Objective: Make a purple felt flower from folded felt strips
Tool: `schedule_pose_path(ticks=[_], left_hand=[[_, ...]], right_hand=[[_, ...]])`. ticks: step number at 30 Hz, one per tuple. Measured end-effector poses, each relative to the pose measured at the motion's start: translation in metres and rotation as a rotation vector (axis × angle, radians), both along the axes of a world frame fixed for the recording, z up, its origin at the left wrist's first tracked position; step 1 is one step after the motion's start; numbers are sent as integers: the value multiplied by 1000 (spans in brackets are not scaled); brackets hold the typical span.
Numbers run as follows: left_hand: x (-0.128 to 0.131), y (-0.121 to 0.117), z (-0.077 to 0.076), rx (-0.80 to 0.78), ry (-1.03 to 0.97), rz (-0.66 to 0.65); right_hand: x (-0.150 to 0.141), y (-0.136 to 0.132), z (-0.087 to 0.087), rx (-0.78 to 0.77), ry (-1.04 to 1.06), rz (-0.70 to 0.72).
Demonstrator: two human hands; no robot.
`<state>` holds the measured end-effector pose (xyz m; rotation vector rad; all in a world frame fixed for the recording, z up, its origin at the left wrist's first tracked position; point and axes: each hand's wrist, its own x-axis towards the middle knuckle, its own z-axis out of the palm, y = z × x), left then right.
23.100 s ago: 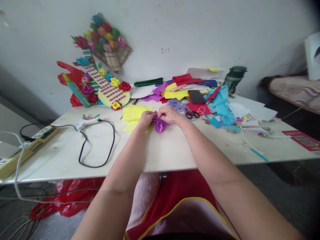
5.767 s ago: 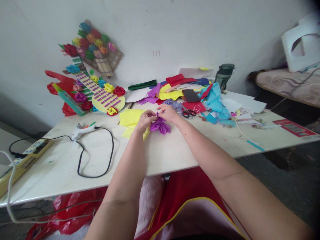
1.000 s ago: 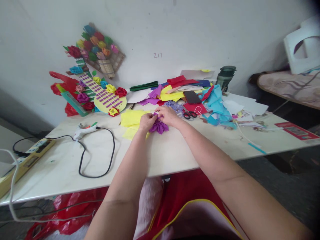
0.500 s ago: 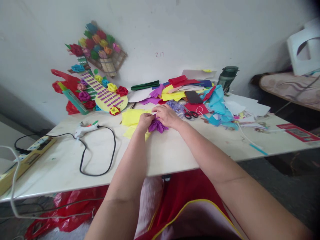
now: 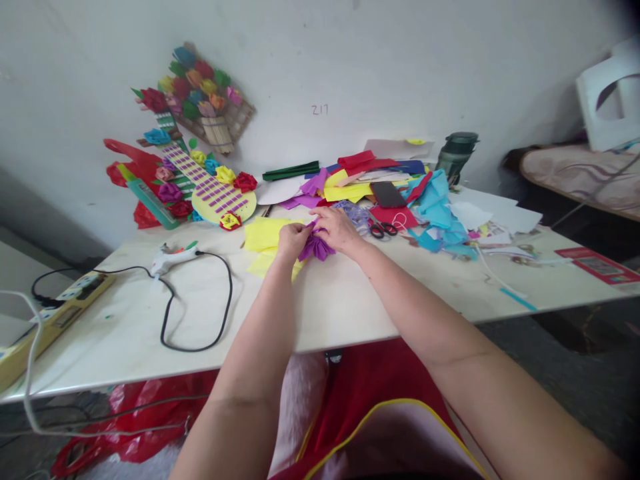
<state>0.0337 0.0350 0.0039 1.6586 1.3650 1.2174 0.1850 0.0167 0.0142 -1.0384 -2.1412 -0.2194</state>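
Between my hands is a purple crepe paper flower (image 5: 318, 248), its ruffled petals fanned toward me. My left hand (image 5: 293, 240) pinches its left side, fingers closed on the paper. From the right, my right hand (image 5: 336, 228) grips the upper part, thumb and fingers bent around it. The paper's centre is partly hidden by my fingers. Yellow crepe paper sheets (image 5: 263, 235) lie flat under and beside my left hand. Just right of my right hand are black-handled scissors (image 5: 383, 230) and a tangle of pale purple strands (image 5: 354, 212).
A white glue gun (image 5: 173, 259) with a looped black cord lies left, near a yellow power strip (image 5: 60, 320). Behind stands a guitar-shaped craft (image 5: 220, 200) with paper flowers. Coloured papers (image 5: 350, 192), a phone (image 5: 388, 195) and a dark green bottle (image 5: 456, 155) are at the back.
My right-hand fingers have shifted slightly on the purple flower, and more of its upper paper shows between my hands. Everything else stays in place.
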Motion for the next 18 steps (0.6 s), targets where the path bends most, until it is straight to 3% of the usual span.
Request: schedule_pose_path(ticks=[4,8,18], left_hand=[[2,3,0,66,128,69],[2,2,0,27,100,88],[-4,-4,2,-212,-477,-156]], right_hand=[[-3,-4,2,-8,-21,-55],[-8,-9,5,2,-37,-62],[-14,-15,7,169,-62,57]])
